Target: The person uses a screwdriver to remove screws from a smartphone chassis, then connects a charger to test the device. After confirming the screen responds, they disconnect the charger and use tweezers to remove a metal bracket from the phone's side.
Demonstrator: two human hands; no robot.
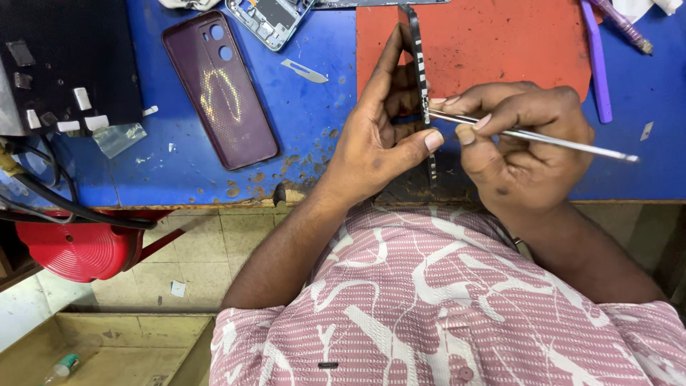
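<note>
My left hand [379, 136] holds a thin dark phone part [420, 78] upright on its edge, over the border of the blue bench [179, 164] and the red mat [500, 43]. My right hand [522, 136] grips a slim silver metal tool [564, 141] like a pen. Its tip touches the edge of the phone part near my left thumb. The lower end of the part rests by the bench's front edge.
A maroon phone back cover [221, 89] lies on the bench at left. An opened phone frame [270, 18] and a scalpel blade [304, 70] lie near it. A purple tool [597, 61] lies at right. A black box [68, 64] with cables sits far left; a red stool [75, 246] stands below.
</note>
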